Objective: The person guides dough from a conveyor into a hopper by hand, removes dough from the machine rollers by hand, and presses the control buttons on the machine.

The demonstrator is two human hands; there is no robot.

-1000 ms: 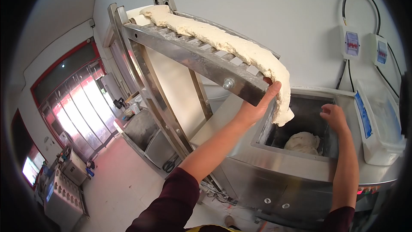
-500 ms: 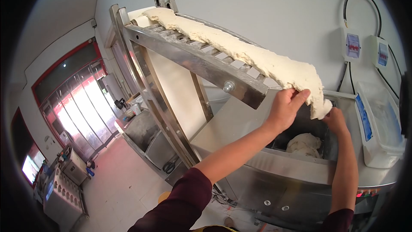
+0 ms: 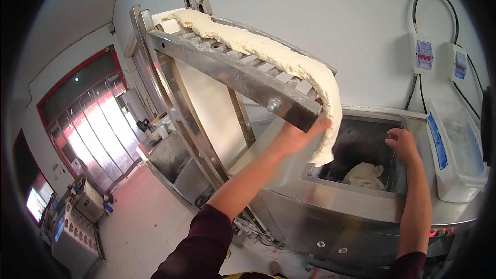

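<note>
A long, pale strip of dough (image 3: 268,54) lies along a slatted metal ramp (image 3: 222,70) and bends over its lower end, hanging down. My left hand (image 3: 297,137) is at that bend, beside and partly behind the hanging part. Its thumb presses the dough's edge, while the other fingers are mostly hidden by dough and rail. My right hand (image 3: 404,143) is over the right side of a metal hopper (image 3: 361,134), apart from the strip, with curled fingers and nothing visible in them. A lump of dough (image 3: 364,176) sits inside the hopper.
A translucent plastic bin (image 3: 457,150) stands on the steel machine top (image 3: 356,204) at the right. Two switch boxes (image 3: 424,56) with black cables hang on the wall. The ramp's metal frame (image 3: 191,124) rises at the left, near a metal basin (image 3: 175,147).
My left hand has moved left and the strip's lower end has swung left with it, now hanging lower. My right hand has let go of the dough's end and risen slightly.
</note>
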